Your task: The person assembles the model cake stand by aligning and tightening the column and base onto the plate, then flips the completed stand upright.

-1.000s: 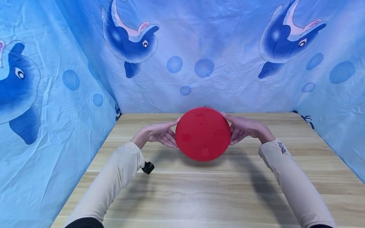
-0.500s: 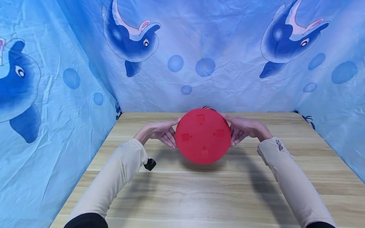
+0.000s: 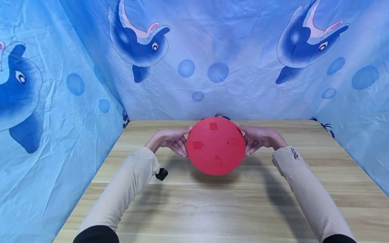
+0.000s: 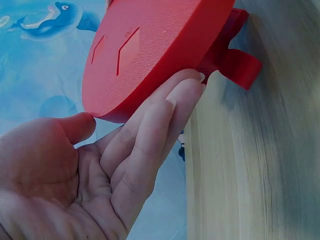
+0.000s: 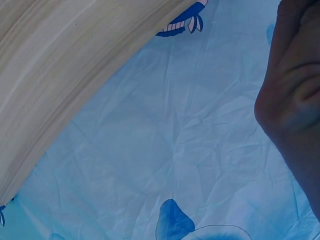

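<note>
A thick red plastic disc (image 3: 215,146), with shallow square recesses and small printed numbers on its face, is held tilted toward the head camera. My left hand (image 3: 170,141) grips its left edge, thumb at the upper rim and fingers underneath. In the left wrist view, red curved parts (image 4: 240,67) stick out from behind the disc (image 4: 165,35). On the opposite edge, my right hand (image 3: 261,137) holds the rim between thumb and fingers. The right wrist view shows only part of this hand (image 5: 295,95), with the disc out of frame.
The disc's shadow falls on a wood-grain table (image 3: 209,209) below it. Blue dolphin-print cloth (image 3: 243,94) walls the back and both sides. A small black object (image 3: 161,174) sits at the left cuff.
The disc has tilted slightly, its lower edge dropping a little in the head view, and its printed numbers have become visible. Both forearms have shifted slightly inward; both hands keep their hold.
</note>
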Action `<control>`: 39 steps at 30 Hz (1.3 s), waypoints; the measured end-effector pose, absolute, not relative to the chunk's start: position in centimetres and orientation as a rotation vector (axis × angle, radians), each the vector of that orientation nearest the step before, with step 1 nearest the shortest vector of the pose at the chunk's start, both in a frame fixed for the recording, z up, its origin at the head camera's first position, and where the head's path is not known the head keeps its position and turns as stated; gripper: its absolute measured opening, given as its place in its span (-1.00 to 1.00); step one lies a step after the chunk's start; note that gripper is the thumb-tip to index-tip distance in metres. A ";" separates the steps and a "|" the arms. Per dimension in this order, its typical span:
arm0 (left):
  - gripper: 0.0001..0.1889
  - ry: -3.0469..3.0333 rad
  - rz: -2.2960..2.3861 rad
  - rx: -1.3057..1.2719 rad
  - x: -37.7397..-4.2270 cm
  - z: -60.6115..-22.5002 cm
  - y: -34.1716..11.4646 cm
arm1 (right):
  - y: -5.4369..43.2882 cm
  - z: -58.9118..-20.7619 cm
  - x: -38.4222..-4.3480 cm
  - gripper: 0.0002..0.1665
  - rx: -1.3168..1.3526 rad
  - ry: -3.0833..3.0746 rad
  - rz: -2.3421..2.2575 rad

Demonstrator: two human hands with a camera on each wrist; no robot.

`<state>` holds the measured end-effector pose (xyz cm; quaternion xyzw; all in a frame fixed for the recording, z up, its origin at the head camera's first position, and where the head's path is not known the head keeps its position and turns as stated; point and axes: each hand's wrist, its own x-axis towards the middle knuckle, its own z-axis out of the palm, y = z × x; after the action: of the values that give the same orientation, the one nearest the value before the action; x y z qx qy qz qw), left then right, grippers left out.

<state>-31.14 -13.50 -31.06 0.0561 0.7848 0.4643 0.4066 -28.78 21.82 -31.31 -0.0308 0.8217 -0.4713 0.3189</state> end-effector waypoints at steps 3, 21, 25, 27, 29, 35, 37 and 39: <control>-0.10 2.000 1.168 0.141 -31.2 -31.3 -13.3 | 21.9 -31.5 -28.8 -0.04 -0.079 2.158 -1.238; -0.18 2.140 1.186 0.126 -31.7 -32.8 -12.3 | 22.7 -33.3 -29.9 -0.14 -0.043 2.087 -1.329; -0.22 2.153 1.215 0.135 -31.7 -32.9 -12.2 | 23.0 -33.8 -30.0 -0.16 -0.049 2.047 -1.366; -0.23 2.157 1.225 0.143 -31.7 -32.9 -12.1 | 23.0 -34.0 -30.1 -0.18 -0.045 2.037 -1.379; -0.25 2.163 1.234 0.152 -31.7 -33.1 -12.1 | 23.1 -34.1 -30.1 -0.19 -0.035 2.035 -1.391; -0.29 2.184 1.268 0.142 -31.8 -33.5 -12.0 | 23.0 -34.4 -30.3 -0.25 -0.023 2.031 -1.423; -0.31 2.195 1.279 0.134 -31.8 -33.6 -12.1 | 23.0 -34.6 -30.3 -0.28 -0.026 2.028 -1.435; -0.33 2.204 1.297 0.134 -31.7 -33.8 -12.1 | 22.9 -34.8 -30.4 -0.31 -0.028 2.027 -1.445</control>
<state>-31.73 -12.09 -33.81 0.0501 0.8246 0.4852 0.2866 -30.40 22.94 -34.82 -0.0106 0.7713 -0.5498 0.3204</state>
